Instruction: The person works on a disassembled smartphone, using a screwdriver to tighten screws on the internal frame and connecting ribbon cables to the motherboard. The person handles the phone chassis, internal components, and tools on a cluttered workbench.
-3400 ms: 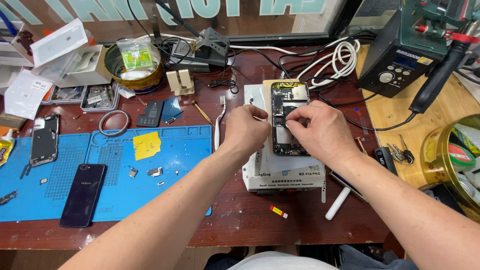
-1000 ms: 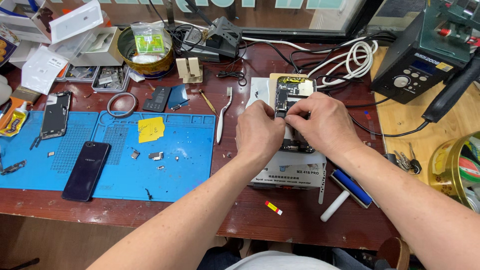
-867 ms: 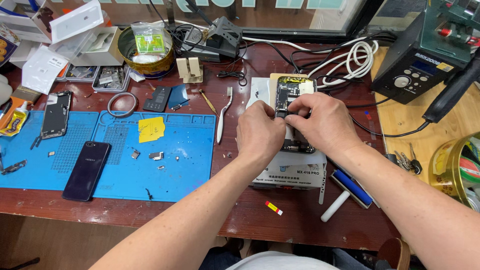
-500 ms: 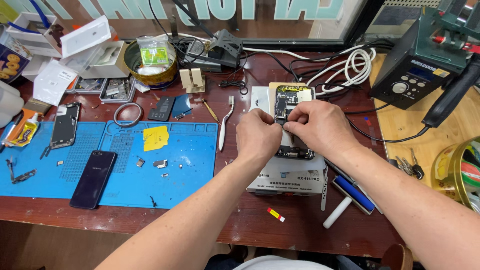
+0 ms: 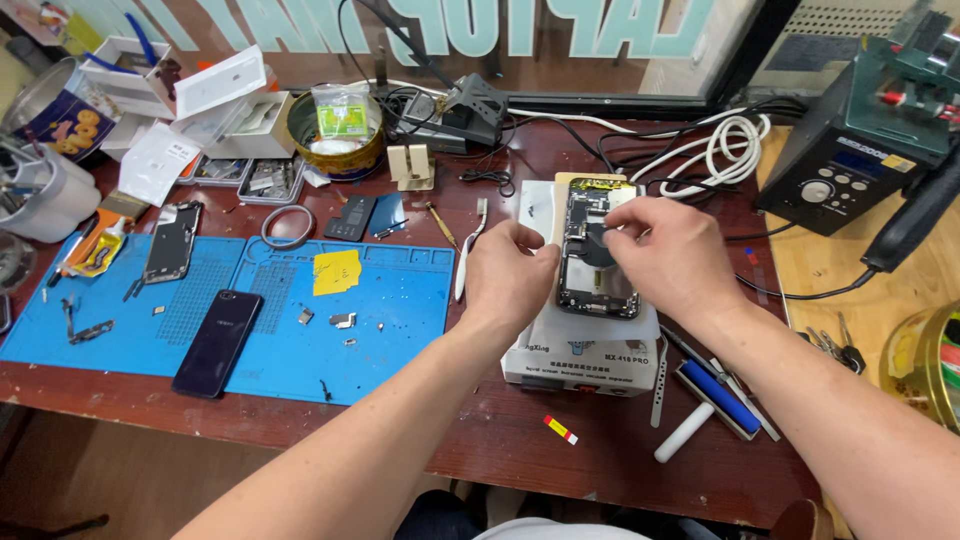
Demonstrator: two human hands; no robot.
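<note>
Right of centre in the frame, an opened phone (image 5: 596,262) lies face down on a white box (image 5: 584,352), its back cover off so that the dark boards and a black round part show inside a black frame. The box stands on the reddish-brown worktop (image 5: 480,440). The left hand (image 5: 510,275) sits just beside the phone's left edge, fingers curled and pinched together at the rim; the right hand (image 5: 668,255) rests over the phone's upper right corner, fingertips closed on something small there, though I cannot tell what. The two hands are a little apart, with the phone between them.

To the left, a blue mat (image 5: 400,300) carries a yellow square note (image 5: 336,271) and a dark, closed phone (image 5: 216,342). In the upper left, a round gold tin (image 5: 334,150) holds a clear packet with a green label (image 5: 342,112), beside white cartons (image 5: 220,85). A small yellow-and-red sticker (image 5: 560,429) lies at the lower centre. The white box has a strip of dark print along its front face.
</note>
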